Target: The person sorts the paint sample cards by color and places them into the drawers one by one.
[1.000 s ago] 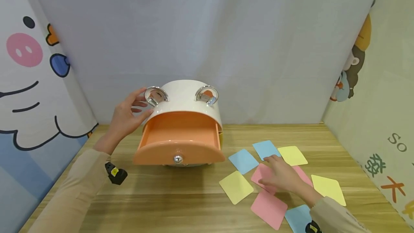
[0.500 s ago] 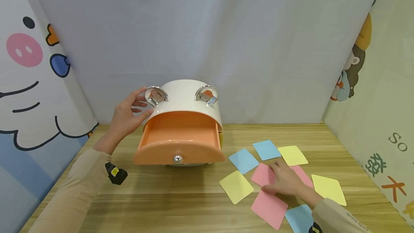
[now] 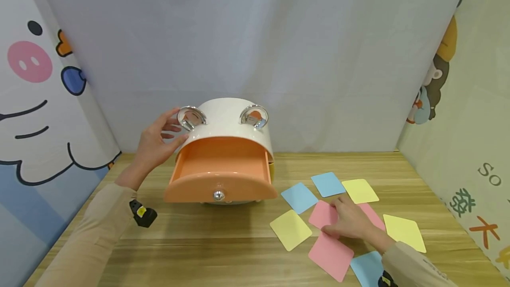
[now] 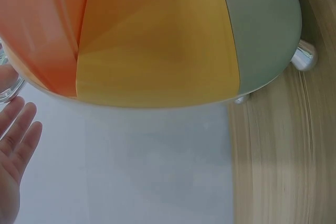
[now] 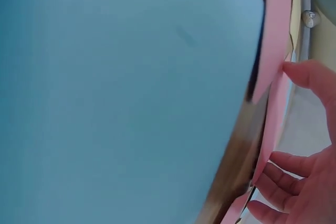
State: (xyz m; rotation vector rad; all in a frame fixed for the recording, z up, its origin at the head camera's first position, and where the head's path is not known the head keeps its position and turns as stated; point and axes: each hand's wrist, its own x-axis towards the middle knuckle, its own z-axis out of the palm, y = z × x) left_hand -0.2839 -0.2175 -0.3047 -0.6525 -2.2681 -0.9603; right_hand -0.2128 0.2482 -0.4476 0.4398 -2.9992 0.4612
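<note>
A white domed box (image 3: 229, 121) stands on the wooden table (image 3: 199, 251), its orange drawer (image 3: 221, 187) pulled out and empty. My left hand (image 3: 157, 143) rests on the box's left side beside a silver ring (image 3: 191, 117), fingers straight; in the left wrist view the hand (image 4: 16, 156) sits beside the box's underside (image 4: 157, 40). My right hand (image 3: 350, 221) lies on a pink card (image 3: 322, 214) among the scattered cards. In the right wrist view the thumb and fingers (image 5: 283, 166) pinch the pink card's (image 5: 275, 40) bent edge.
Several coloured cards lie at the right: blue (image 3: 299, 197), blue (image 3: 327, 184), yellow (image 3: 360, 191), yellow (image 3: 291, 229), pink (image 3: 330, 256), yellow (image 3: 404, 232). Cartoon-printed walls close in the left, back and right. A second silver ring (image 3: 253, 116) tops the box.
My right hand has drawn back a little from the blue card onto the pink one, and its fingers have closed on that card's edge. The left hand and the box have not moved.
</note>
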